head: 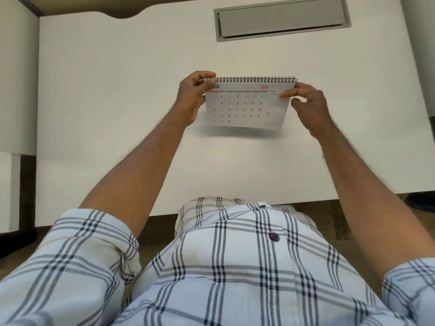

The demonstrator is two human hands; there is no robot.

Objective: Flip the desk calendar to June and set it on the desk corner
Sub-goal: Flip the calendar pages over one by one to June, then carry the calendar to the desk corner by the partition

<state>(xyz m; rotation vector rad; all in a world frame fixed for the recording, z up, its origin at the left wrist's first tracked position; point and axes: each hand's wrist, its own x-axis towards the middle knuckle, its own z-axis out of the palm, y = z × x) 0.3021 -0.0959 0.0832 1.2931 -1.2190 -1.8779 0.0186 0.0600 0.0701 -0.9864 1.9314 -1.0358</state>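
The desk calendar (244, 104) is a white spiral-bound pad held above the middle of the white desk (117, 102). Its facing page reads June 2026, with a red header bar and small side months. Black wire binding runs along its top edge. My left hand (193, 97) pinches the top left corner, thumb over the first letters of the month name. My right hand (306, 102) grips the top right corner, thumb lying across the page. The lower edge of the page looks blurred and casts a soft shadow on the desk below.
A grey cable flap (282, 18) is set into the desk at the back right. The desk's back left corner (47, 22) borders a white panel (16, 78). A second white surface (421, 55) adjoins on the right. The near edge (235, 203) lies above my checked shirt.
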